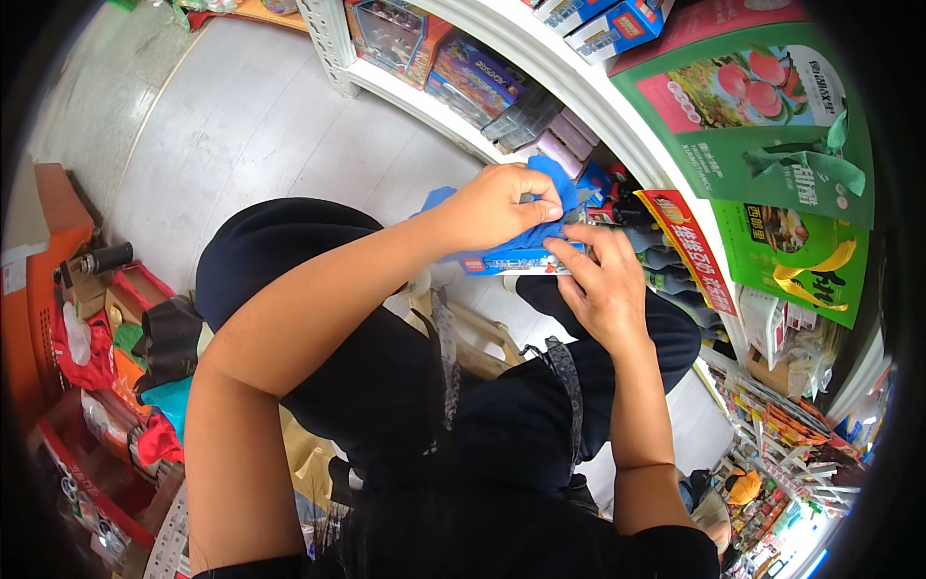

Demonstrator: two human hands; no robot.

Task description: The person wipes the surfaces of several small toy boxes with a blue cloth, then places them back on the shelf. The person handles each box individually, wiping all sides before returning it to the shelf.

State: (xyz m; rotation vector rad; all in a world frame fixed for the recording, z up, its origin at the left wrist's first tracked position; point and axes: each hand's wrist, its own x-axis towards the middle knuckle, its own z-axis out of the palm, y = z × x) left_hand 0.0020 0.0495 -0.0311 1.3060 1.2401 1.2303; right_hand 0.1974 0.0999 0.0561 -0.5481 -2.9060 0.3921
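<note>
My left hand (510, 206) pinches a bunched blue cloth (551, 179) between thumb and fingers. The cloth lies against the top of a small blue-and-white printed box (506, 262), and part of it sticks out behind my left wrist. My right hand (604, 279) grips the right end of that box, its fingertips close to the cloth. Both hands are above my knees, in front of the shelf's lower level. The cloth and my fingers hide much of the box's upper face.
A white metal shelf (427, 94) with toy boxes (474, 78) runs along the right. Green gift bags (767, 166) and dark bottles (669, 281) stand there. At left are an orange carton (54, 260) and a red box (94, 478) among loose goods. A wooden stool (477, 347) shows between my legs.
</note>
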